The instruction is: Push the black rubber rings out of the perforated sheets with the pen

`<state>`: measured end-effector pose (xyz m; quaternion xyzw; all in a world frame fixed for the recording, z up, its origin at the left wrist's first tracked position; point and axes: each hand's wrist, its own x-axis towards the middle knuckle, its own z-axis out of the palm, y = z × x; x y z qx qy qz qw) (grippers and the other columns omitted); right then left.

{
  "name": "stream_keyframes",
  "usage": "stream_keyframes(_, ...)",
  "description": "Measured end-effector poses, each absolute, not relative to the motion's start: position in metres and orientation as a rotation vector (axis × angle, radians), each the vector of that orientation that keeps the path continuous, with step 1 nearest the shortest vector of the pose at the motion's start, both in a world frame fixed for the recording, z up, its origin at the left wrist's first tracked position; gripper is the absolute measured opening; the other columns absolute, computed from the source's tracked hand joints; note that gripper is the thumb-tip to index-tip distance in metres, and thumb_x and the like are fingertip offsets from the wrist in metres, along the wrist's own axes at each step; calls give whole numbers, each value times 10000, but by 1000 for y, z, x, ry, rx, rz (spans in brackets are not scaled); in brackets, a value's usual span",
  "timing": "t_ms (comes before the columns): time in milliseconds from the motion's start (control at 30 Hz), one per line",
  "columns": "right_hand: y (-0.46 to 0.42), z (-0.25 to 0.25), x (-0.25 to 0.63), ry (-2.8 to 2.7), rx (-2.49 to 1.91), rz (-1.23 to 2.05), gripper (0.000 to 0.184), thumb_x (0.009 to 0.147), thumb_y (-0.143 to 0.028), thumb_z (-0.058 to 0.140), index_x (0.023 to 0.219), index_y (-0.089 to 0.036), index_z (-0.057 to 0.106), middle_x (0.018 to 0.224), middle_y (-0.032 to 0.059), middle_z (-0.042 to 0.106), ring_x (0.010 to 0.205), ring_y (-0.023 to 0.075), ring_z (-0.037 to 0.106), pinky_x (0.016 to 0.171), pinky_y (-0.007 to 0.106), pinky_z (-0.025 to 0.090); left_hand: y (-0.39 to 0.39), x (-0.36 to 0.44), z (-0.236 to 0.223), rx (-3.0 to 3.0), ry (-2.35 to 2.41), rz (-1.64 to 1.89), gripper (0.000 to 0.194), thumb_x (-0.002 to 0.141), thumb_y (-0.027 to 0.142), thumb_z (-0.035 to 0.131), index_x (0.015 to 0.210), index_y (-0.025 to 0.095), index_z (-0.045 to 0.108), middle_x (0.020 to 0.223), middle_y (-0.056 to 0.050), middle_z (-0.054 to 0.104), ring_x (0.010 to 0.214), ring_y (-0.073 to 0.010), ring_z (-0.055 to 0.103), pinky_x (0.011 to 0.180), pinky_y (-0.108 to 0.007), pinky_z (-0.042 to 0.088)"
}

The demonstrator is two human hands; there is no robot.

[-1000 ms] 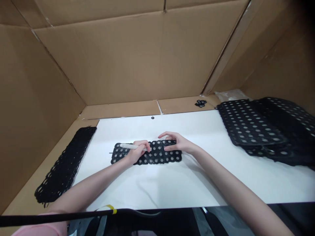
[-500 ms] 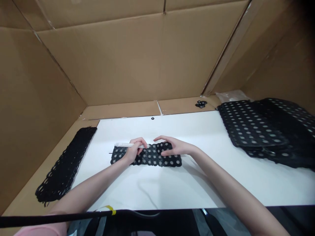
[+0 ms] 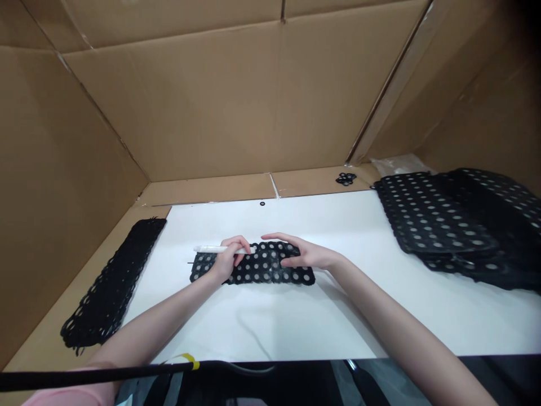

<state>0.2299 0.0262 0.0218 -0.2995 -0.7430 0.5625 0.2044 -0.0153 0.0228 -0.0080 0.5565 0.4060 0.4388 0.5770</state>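
Note:
A black mesh strip with rows of pale dots lies across the white board in front of me. My left hand rests over its left half, fingers closed round a white pen-like stick. One end of the stick points left; the other reaches the strip's upper edge by my fingers. Over the strip's right half is my right hand, thumb and fingers spread, with nothing gripped between them. The fingertips lie at the strip's far edge and the thumb on its dotted face. A short dark thread-like bit juts from the strip's left end.
A black lacy strip lies at the left. Folded black dotted material is heaped at the right beside a clear plastic bag. Small dark rings and one single ring lie at the back. Cardboard walls surround the board.
My right hand has shifted slightly right, and the strip's right end now reaches a little farther right. The white stick has moved slightly left in my left hand.

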Motion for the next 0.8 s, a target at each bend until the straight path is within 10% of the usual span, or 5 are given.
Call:
stream_keyframes(600, 23, 18, 224, -1990, -774, 1577, 580, 791, -387, 642, 1324, -248, 461, 1351, 77, 479, 1262, 280, 426, 1076, 473, 293, 23, -16, -11, 1288, 940, 1031, 237, 771, 242, 446, 623, 129, 593, 336, 69, 322, 344, -57, 246, 461, -219, 175)
stream_keyframes(800, 17, 16, 218, -1968, -835, 1578, 915, 586, -377, 812, 1382, -269, 371, 1411, 76, 408, 1291, 296, 390, 1102, 464, 261, 23, -16, -10, 1315, 964, 1015, 242, 779, 247, 433, 626, 136, 584, 348, 69, 320, 349, -57, 255, 467, -217, 196)
